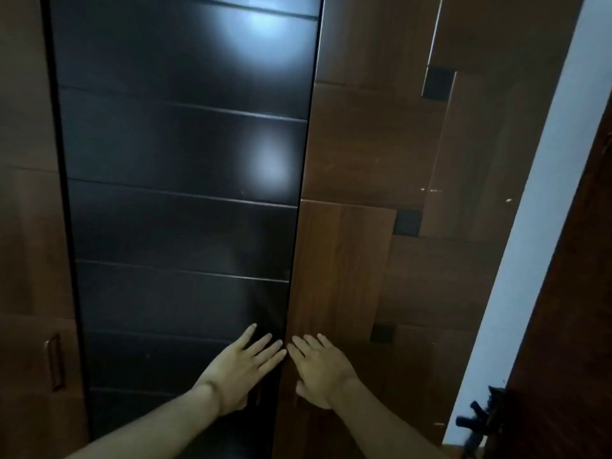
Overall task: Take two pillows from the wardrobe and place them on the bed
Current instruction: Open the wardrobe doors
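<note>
The wardrobe fills the view, its doors closed. A glossy black door (185, 193) with horizontal grooves meets a brown wooden door (357, 253) along a vertical seam. My left hand (243, 369) lies flat on the black door just left of the seam, fingers spread. My right hand (319, 369) lies flat on the brown door just right of the seam, fingers spread. Neither hand holds anything. No pillows and no bed are in view.
A brown wardrobe panel with a metal handle (54, 362) stands at the left. A white wall strip (530, 260) runs down the right, next to a dark wooden room door (576, 326) with a black lever handle (480, 422).
</note>
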The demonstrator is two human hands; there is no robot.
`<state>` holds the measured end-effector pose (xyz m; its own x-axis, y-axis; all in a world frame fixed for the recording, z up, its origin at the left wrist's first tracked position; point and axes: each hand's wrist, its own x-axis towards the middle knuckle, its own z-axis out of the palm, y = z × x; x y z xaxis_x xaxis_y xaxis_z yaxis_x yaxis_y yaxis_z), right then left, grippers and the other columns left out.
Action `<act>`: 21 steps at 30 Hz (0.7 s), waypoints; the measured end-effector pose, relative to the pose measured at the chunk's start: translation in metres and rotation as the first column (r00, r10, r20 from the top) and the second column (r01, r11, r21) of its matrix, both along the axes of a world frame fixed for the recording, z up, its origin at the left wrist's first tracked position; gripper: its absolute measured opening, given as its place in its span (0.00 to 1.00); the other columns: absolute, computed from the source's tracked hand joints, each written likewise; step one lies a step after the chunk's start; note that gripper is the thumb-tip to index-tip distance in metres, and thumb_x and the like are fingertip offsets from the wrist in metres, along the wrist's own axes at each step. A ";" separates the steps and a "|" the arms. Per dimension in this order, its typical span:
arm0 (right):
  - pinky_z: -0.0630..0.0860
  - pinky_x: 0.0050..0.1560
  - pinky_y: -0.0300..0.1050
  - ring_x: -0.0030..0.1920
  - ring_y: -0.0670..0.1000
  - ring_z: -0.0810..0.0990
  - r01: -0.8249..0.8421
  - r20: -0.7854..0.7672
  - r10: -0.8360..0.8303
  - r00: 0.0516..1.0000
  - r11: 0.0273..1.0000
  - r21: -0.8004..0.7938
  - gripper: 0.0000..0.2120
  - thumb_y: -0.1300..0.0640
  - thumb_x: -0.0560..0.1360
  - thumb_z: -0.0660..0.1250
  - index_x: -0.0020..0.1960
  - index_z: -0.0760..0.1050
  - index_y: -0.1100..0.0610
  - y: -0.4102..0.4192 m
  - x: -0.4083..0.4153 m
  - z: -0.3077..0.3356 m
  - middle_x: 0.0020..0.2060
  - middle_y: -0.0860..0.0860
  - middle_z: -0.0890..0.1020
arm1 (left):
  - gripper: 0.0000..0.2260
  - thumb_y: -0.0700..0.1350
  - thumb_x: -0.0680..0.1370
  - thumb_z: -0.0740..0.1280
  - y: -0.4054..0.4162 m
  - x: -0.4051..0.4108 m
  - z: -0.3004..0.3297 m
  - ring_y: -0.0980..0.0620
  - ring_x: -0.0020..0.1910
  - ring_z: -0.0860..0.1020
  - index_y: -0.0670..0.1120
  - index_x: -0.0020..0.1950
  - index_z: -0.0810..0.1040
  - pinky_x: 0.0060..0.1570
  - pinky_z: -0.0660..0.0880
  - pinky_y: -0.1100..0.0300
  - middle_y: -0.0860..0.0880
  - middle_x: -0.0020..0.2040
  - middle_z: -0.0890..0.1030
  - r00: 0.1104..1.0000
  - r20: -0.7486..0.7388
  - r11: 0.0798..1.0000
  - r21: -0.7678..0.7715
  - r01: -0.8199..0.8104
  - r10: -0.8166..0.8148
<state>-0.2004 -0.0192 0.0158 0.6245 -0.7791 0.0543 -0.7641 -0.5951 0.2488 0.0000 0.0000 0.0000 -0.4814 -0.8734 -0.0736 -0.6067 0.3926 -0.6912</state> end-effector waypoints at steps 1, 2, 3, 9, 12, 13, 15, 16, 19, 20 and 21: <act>0.48 0.78 0.55 0.78 0.57 0.53 -0.001 -0.056 0.002 0.998 1.000 0.013 0.33 0.51 0.80 0.61 0.80 0.51 0.59 -0.002 0.003 -0.006 0.79 0.57 0.56 | 0.43 0.60 0.80 0.59 -0.001 -0.003 -0.005 0.41 0.79 0.41 0.44 0.79 0.33 0.71 0.31 0.37 0.42 0.80 0.38 0.998 0.057 1.000 -0.007 0.019 -0.019; 0.49 0.78 0.55 0.78 0.58 0.53 -0.021 -0.095 0.022 0.995 1.000 0.011 0.33 0.51 0.80 0.61 0.80 0.52 0.59 -0.005 0.005 -0.010 0.79 0.57 0.57 | 0.43 0.60 0.80 0.60 -0.002 -0.004 -0.008 0.42 0.79 0.41 0.44 0.79 0.33 0.71 0.32 0.37 0.42 0.81 0.40 0.996 0.092 1.000 0.025 0.007 -0.010; 0.49 0.78 0.56 0.78 0.58 0.54 -0.033 -0.149 0.032 0.988 0.999 -0.011 0.33 0.50 0.80 0.61 0.79 0.53 0.60 -0.008 0.007 -0.017 0.78 0.58 0.59 | 0.43 0.59 0.80 0.60 -0.004 -0.005 -0.016 0.42 0.79 0.42 0.44 0.79 0.34 0.71 0.32 0.37 0.41 0.81 0.41 0.994 0.110 0.999 0.040 0.005 -0.009; 0.40 0.77 0.61 0.77 0.59 0.58 -0.193 -0.474 0.095 0.876 0.968 -0.162 0.38 0.42 0.80 0.60 0.79 0.50 0.62 -0.018 0.007 -0.058 0.75 0.60 0.65 | 0.42 0.52 0.81 0.61 -0.009 -0.012 -0.059 0.40 0.79 0.41 0.43 0.79 0.33 0.73 0.39 0.34 0.39 0.81 0.49 0.984 0.157 0.995 0.032 -0.091 0.085; 0.37 0.77 0.63 0.74 0.60 0.62 -0.205 -0.484 0.070 0.872 0.951 -0.232 0.41 0.42 0.79 0.62 0.80 0.47 0.62 -0.019 0.010 -0.071 0.72 0.60 0.68 | 0.38 0.49 0.83 0.57 -0.002 -0.026 -0.078 0.36 0.78 0.41 0.43 0.78 0.30 0.73 0.45 0.32 0.38 0.80 0.49 0.964 0.185 0.981 -0.005 -0.195 0.193; 0.36 0.76 0.63 0.74 0.60 0.63 -0.188 -0.478 0.050 0.877 0.951 -0.246 0.41 0.43 0.79 0.61 0.80 0.46 0.63 -0.017 0.012 -0.074 0.72 0.60 0.69 | 0.37 0.50 0.83 0.57 0.000 -0.032 -0.082 0.35 0.78 0.41 0.43 0.78 0.31 0.73 0.48 0.32 0.38 0.80 0.49 0.955 0.201 0.976 -0.023 -0.219 0.219; 0.34 0.75 0.62 0.73 0.59 0.64 -0.141 -0.455 0.006 0.891 0.954 -0.264 0.40 0.44 0.79 0.60 0.80 0.45 0.63 -0.014 0.014 -0.077 0.70 0.60 0.71 | 0.38 0.52 0.83 0.57 0.002 -0.041 -0.082 0.34 0.78 0.43 0.43 0.79 0.33 0.72 0.50 0.32 0.37 0.80 0.51 0.951 0.195 0.970 -0.046 -0.238 0.242; 0.35 0.75 0.62 0.73 0.59 0.65 -0.122 -0.442 -0.009 0.897 0.956 -0.267 0.40 0.44 0.79 0.60 0.80 0.45 0.64 -0.011 0.014 -0.078 0.70 0.60 0.71 | 0.38 0.52 0.82 0.58 0.003 -0.043 -0.079 0.34 0.78 0.44 0.43 0.79 0.34 0.72 0.51 0.32 0.37 0.80 0.51 0.951 0.178 0.967 -0.042 -0.251 0.254; 0.36 0.76 0.62 0.73 0.59 0.65 -0.130 -0.459 -0.010 0.888 0.953 -0.272 0.41 0.44 0.79 0.59 0.79 0.44 0.64 0.000 0.012 -0.076 0.70 0.60 0.72 | 0.41 0.52 0.81 0.61 0.014 -0.044 -0.070 0.37 0.79 0.45 0.44 0.79 0.34 0.72 0.51 0.33 0.38 0.80 0.52 0.950 0.172 0.965 -0.058 -0.255 0.261; 0.36 0.76 0.62 0.73 0.59 0.65 -0.134 -0.461 -0.007 0.887 0.953 -0.271 0.40 0.44 0.80 0.59 0.79 0.44 0.64 0.005 0.011 -0.075 0.70 0.60 0.72 | 0.41 0.52 0.81 0.62 0.020 -0.043 -0.070 0.37 0.79 0.45 0.44 0.79 0.33 0.72 0.51 0.33 0.38 0.80 0.53 0.948 0.176 0.964 -0.062 -0.259 0.266; 0.35 0.76 0.63 0.73 0.59 0.65 -0.136 -0.462 0.000 0.887 0.956 -0.261 0.40 0.43 0.80 0.59 0.79 0.45 0.64 0.009 0.009 -0.074 0.70 0.60 0.72 | 0.41 0.52 0.81 0.62 0.026 -0.044 -0.069 0.37 0.79 0.44 0.45 0.79 0.33 0.72 0.51 0.33 0.37 0.80 0.53 0.945 0.187 0.963 -0.062 -0.261 0.268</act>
<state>-0.1909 -0.0098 -0.0582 0.6837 -0.7287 -0.0390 -0.4868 -0.4952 0.7196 -0.0438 0.0264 -0.0695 -0.2129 -0.9711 -0.1082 -0.5393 0.2091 -0.8157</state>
